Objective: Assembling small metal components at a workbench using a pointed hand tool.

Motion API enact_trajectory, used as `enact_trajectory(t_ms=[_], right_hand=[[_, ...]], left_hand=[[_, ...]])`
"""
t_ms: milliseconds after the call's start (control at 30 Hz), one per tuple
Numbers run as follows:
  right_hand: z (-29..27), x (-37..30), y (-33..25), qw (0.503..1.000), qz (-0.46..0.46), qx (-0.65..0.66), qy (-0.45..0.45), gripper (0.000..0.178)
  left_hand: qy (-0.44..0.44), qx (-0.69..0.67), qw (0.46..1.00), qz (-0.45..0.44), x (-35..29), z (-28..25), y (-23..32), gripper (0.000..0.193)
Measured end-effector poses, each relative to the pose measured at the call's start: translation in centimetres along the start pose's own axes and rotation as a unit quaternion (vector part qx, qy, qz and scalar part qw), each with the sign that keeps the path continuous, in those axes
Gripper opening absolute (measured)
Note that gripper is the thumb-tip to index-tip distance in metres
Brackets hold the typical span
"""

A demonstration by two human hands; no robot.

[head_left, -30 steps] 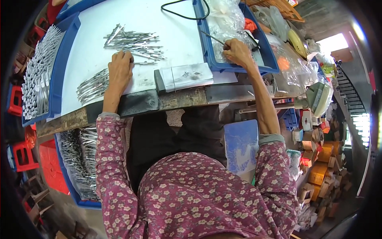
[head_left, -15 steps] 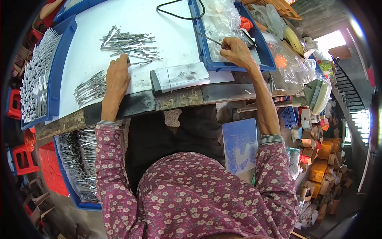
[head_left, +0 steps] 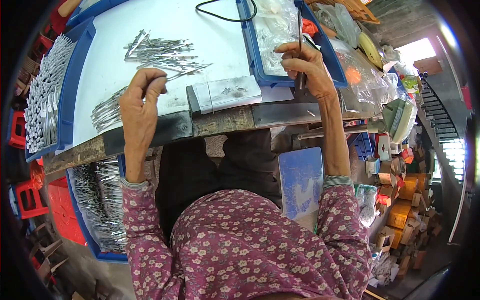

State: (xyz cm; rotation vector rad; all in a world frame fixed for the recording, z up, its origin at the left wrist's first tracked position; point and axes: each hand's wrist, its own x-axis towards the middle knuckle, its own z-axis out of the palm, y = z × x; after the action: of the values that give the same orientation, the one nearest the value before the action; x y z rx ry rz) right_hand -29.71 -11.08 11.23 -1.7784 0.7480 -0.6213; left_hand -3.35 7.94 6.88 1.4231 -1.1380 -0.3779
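Above tray edge, right hand [head_left: 307, 65] now raised.

Your left hand [head_left: 140, 102] pinches one thin metal piece [head_left: 187, 72] at the edge of the scattered pile of metal pieces [head_left: 157, 52] on the white table [head_left: 200, 30]. Your right hand [head_left: 306, 67] holds a slim dark rod [head_left: 300, 35] upright over the blue tray [head_left: 260, 75] of clear plastic bags [head_left: 275, 30]

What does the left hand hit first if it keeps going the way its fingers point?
Probably the loose heap of thin metal pieces on the white worktop. The left hand points up-right toward that heap, fingertips pinched close to its nearest strands. Its height above the surface is unclear.
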Motion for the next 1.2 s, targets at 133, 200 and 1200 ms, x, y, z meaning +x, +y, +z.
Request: enact_trajectory(t_ms=[133,200,1200], right_hand=[[1.5,-0.3,-0.1,0.996,-0.001,0.091,-0.008,0.018],[1.9,-0.4,0.2,0.993,-0.002,0.114,-0.018,0.014],[9.3,-3.6,-1.6,0.873,-0.321,-0.365,-0.043,0.035]], left_hand=[[-0.021,-0.059,0.998,-0.007,-1.2,1.5,1.1,0.008],[-0.036,-0.080,0.996,-0.016,-1.5,2.4,0.8,0.008],[-0.122,-0.089,0.987,0.051,-4.0,5.1,-0.4,0.027]])
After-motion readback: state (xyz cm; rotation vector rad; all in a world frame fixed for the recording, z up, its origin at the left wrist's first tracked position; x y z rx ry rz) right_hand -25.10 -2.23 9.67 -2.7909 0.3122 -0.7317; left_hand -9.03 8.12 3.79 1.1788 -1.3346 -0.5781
